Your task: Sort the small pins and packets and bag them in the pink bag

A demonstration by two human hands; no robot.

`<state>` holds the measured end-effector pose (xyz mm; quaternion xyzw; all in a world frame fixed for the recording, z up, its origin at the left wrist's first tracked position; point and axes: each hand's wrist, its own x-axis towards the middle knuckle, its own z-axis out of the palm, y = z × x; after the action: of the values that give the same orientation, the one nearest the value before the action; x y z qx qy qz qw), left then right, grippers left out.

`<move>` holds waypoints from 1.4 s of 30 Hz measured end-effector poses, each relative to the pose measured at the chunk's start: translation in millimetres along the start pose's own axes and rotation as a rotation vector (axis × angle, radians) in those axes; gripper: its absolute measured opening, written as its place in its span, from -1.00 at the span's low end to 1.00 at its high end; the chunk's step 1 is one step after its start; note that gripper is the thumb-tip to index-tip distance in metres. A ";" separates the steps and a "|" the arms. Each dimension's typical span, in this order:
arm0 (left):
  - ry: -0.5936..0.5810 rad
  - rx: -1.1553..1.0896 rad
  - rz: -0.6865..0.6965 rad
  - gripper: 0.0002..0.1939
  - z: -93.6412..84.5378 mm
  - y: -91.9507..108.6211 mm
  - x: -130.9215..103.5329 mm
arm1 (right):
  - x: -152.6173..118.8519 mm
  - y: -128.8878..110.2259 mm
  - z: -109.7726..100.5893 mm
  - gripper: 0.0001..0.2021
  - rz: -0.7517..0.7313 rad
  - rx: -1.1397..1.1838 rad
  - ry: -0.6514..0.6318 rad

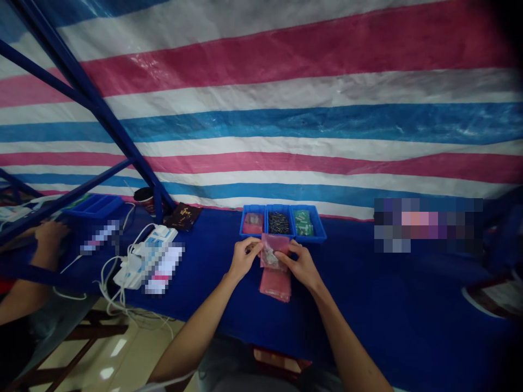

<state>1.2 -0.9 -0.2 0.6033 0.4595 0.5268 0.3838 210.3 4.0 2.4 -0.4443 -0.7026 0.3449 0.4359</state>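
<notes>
Between my two hands is a pink plastic bag point(273, 243) with small pale pieces inside. My left hand point(244, 258) pinches its left edge, and my right hand point(301, 263) grips its right side with the thumb across the front. Just below lies a stack of pink plastic bags point(275, 285), partly covered by the held one. Behind my hands stands a blue tray point(322, 237) with three compartments. Its left one holds a pink bag point(253, 222), its middle one dark screws or nails point(278, 223), its right one green packets point(303, 222).
Left on the blue table point(368, 305) are a white power strip point(141, 261) with tangled cables, a dark packet point(183, 216) and a cup point(145, 200). Further left are another blue tray point(93, 206) and another person's hand point(51, 231). A blue metal frame point(110, 126) rises there.
</notes>
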 end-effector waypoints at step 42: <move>-0.155 0.204 0.052 -0.63 1.8 6.4 -1.2 | -1.8 -7.8 10.8 -0.78 -0.060 -0.135 -0.055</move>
<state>4.0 -3.8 5.3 0.6898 0.4641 0.4389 0.3409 198.3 -1.6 4.5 -0.4417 -0.7492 0.2953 0.3956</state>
